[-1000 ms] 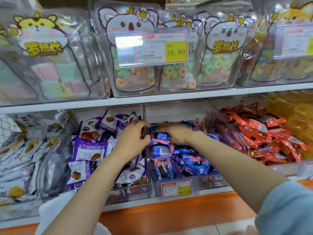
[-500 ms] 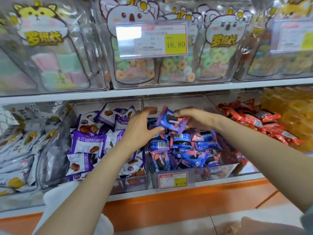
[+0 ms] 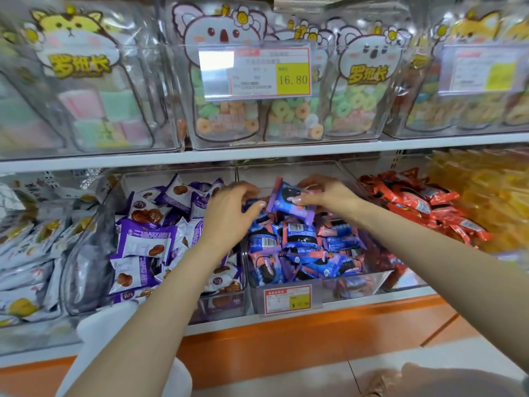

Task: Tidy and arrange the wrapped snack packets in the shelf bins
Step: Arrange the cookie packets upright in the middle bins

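Observation:
A clear plastic bin on the lower shelf holds a heap of blue and pink wrapped snack packets. My right hand grips one blue and purple packet, raised above the back of that heap. My left hand hovers at the divider between this bin and the purple one, fingers curled, its fingertips touching the left end of the raised packet. To the left, another clear bin is piled with purple and white packets.
Red packets fill the bin to the right, with yellow ones beyond. White and grey packets lie far left. The upper shelf carries clear tubs of ring candy and a price tag. An orange base runs below.
My right hand lifted one blue packet out of the heap and holds it up at the back of the bin. My left hand rose from the divider to meet it.

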Motion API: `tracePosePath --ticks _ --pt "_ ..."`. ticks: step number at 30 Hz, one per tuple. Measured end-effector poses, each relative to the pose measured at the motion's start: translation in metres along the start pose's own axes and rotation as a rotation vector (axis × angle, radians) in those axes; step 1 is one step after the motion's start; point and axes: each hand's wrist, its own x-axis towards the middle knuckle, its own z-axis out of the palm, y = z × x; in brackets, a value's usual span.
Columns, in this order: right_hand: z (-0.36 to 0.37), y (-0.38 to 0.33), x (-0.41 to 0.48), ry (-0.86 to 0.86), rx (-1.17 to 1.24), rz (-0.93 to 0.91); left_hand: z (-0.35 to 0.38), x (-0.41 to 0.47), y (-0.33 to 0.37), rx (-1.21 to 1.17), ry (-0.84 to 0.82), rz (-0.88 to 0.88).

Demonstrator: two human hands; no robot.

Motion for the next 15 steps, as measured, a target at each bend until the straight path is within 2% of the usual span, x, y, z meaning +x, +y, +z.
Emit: tracePosePath --ticks 3,8,12,15 --pt "-0.002 -0.003 0.021 0.170 -0.051 -0.011 -0.012 0.000 -0.014 0.133 0.028 -0.048" --pt "0.026 0.000 0.057 0.117 -0.098 -0.024 -0.016 -0.005 -0.024 0.215 -0.103 -0.047" --pt "0.057 0.010 0.084 0.115 -0.210 -0.042 -0.015 -0.006 -0.030 0.198 -0.134 -0.045" --pt "0.069 0.018 0.098 0.171 -0.170 -0.018 -0.017 -0.006 -0.031 0.169 -0.141 -0.042"
